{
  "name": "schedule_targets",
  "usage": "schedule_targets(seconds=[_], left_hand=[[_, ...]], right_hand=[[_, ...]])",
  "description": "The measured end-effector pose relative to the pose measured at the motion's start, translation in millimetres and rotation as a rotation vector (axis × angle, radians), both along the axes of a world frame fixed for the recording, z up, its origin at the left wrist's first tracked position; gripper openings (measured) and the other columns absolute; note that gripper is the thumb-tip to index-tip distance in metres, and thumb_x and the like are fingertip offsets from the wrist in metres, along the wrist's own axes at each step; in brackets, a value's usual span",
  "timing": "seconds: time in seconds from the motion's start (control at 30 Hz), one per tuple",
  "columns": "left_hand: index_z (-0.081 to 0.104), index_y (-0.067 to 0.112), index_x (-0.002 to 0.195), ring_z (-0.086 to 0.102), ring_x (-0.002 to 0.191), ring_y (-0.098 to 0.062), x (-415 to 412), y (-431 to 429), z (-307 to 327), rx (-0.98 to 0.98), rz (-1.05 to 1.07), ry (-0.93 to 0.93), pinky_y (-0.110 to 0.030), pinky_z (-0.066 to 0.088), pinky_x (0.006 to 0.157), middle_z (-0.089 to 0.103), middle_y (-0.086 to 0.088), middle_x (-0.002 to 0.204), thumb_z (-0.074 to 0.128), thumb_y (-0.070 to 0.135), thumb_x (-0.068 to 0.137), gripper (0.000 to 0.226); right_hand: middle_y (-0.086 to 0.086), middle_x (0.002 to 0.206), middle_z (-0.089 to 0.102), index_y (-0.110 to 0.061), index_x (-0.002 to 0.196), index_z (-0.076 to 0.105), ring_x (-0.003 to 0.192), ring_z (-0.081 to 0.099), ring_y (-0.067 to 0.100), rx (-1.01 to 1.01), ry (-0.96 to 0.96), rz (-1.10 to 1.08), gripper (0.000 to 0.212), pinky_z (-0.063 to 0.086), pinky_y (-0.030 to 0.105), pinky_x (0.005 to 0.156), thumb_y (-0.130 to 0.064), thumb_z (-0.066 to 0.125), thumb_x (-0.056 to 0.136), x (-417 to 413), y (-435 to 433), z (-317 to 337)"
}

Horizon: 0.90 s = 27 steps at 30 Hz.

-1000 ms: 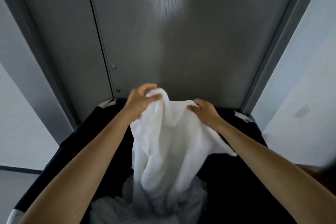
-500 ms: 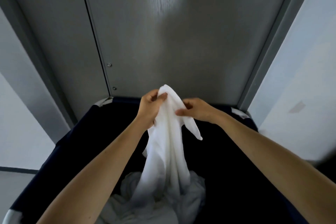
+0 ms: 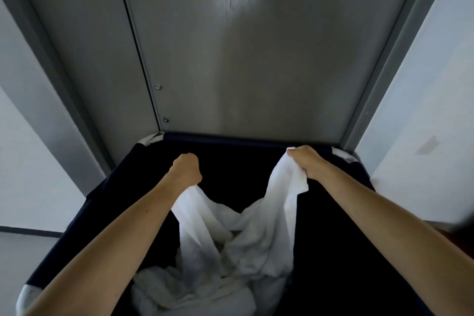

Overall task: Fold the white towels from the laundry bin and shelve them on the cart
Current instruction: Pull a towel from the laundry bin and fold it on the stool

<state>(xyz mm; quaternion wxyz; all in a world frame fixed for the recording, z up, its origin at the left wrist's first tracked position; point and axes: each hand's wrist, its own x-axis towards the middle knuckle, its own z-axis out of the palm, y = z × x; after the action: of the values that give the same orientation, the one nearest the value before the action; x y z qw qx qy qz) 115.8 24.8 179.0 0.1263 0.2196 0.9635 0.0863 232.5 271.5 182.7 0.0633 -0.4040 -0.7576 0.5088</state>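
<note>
Gripping towel (image 3: 246, 228) edge, left hand (image 3: 186, 169), right hand (image 3: 305, 161) well apart

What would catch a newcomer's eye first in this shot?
The white towel, stretched across the middle of the frame: the left hand grips one end, the right hand the other, and it sags between them. It hangs into a dark laundry bin with more white linen heaped at the bottom, in front of a grey door.
</note>
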Motion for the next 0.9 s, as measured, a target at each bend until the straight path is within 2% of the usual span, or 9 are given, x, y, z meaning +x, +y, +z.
schedule_targets(seconds=[0.07, 0.1, 0.17, 0.27, 0.37, 0.53, 0.67, 0.77, 0.9], left_hand=[[0.058, 0.001, 0.095, 0.060, 0.084, -0.024, 4.1, -1.9, -6.6, -0.175, -0.062, 0.039, -0.026, 0.045, 0.062, 0.058, -0.008, 0.090, 0.056, 0.010, 0.087, 0.012], [0.056, 0.002, 0.085, 0.057, 0.073, -0.020, 4.7, -2.5, -9.8, -0.192, -0.072, 0.020, -0.024, 0.043, 0.057, 0.053, -0.005, 0.079, 0.055, 0.010, 0.087, 0.008], [0.049, 0.005, 0.073, 0.048, 0.062, -0.016, 2.9, -0.2, -16.2, -0.093, -0.036, -0.055, -0.024, 0.040, 0.053, 0.047, -0.004, 0.071, 0.053, 0.013, 0.090, 0.019], [0.051, 0.009, 0.073, 0.047, 0.061, -0.020, 11.1, 9.3, -22.1, 0.448, 0.164, -0.371, -0.028, 0.037, 0.059, 0.046, -0.009, 0.069, 0.053, 0.027, 0.095, 0.029], [0.057, 0.006, 0.074, 0.056, 0.064, -0.021, 30.7, 26.9, -20.5, 0.981, 0.387, -0.701, -0.029, 0.045, 0.060, 0.057, -0.013, 0.075, 0.055, 0.023, 0.095, 0.027], [0.063, -0.001, 0.077, 0.064, 0.064, -0.018, 79.7, 57.7, -12.1, 1.384, 0.623, -0.933, -0.026, 0.054, 0.062, 0.065, -0.011, 0.070, 0.057, 0.018, 0.093, 0.026], [0.067, 0.006, 0.094, 0.066, 0.086, -0.027, 100.9, 56.0, -19.4, 1.476, 0.601, -0.833, -0.041, 0.055, 0.084, 0.067, -0.014, 0.092, 0.065, 0.010, 0.087, 0.008], [0.066, 0.012, 0.093, 0.065, 0.091, -0.026, 101.5, 52.3, -23.7, 1.514, 0.636, -0.732, -0.039, 0.054, 0.086, 0.068, -0.010, 0.094, 0.068, 0.006, 0.083, 0.012], [0.063, 0.006, 0.103, 0.063, 0.090, -0.022, 111.4, 47.7, -27.4, 1.611, 0.580, -0.775, -0.037, 0.052, 0.086, 0.065, -0.009, 0.094, 0.065, 0.010, 0.087, 0.017]], right_hand=[[0.010, 0.077, 0.053, -0.004, 0.084, 0.057, 0.073, 0.052, 0.021, -0.070, -0.021, -0.007, 0.015, 0.039, 0.026, 0.069, -0.011, 0.047, 0.092, -1.8, -7.8, -0.8], [0.009, 0.076, 0.051, -0.001, 0.095, 0.059, 0.073, 0.050, 0.019, -0.093, -0.036, 0.000, 0.015, 0.038, 0.025, 0.066, -0.007, 0.046, 0.092, -2.3, -11.9, -0.2], [0.010, 0.073, 0.050, 0.007, 0.108, 0.056, 0.072, 0.049, 0.020, -0.171, -0.024, -0.027, 0.022, 0.039, 0.026, 0.064, -0.004, 0.048, 0.092, -2.8, -19.1, -3.5], [0.012, 0.076, 0.053, 0.005, 0.098, 0.056, 0.072, 0.055, 0.024, -0.336, 0.055, -0.052, 0.014, 0.046, 0.029, 0.063, -0.007, 0.050, 0.093, 0.6, -37.5, -7.2], [0.011, 0.074, 0.051, -0.004, 0.079, 0.050, 0.066, 0.053, 0.020, -0.479, 0.149, -0.054, 0.018, 0.044, 0.030, 0.055, -0.006, 0.046, 0.096, -1.8, -58.0, -10.3], [0.010, 0.073, 0.054, -0.004, 0.075, 0.051, 0.068, 0.053, 0.019, -0.783, 0.369, -0.168, 0.028, 0.044, 0.027, 0.059, -0.009, 0.037, 0.100, -6.1, -94.9, -20.9], [0.009, 0.069, 0.061, -0.004, 0.078, 0.056, 0.062, 0.061, 0.018, -0.795, 0.432, -0.249, 0.027, 0.048, 0.027, 0.052, -0.015, 0.042, 0.098, 4.0, -105.4, -29.9], [0.002, 0.052, 0.057, -0.007, 0.075, 0.053, 0.042, 0.056, 0.007, -0.802, 0.514, -0.280, 0.025, 0.047, 0.019, 0.043, -0.010, 0.044, 0.098, 12.1, -105.5, -34.3], [0.003, 0.062, 0.058, -0.006, 0.084, 0.055, 0.049, 0.056, 0.007, -0.773, 0.558, -0.262, 0.015, 0.050, 0.017, 0.049, -0.009, 0.047, 0.096, 15.0, -111.7, -34.6]])
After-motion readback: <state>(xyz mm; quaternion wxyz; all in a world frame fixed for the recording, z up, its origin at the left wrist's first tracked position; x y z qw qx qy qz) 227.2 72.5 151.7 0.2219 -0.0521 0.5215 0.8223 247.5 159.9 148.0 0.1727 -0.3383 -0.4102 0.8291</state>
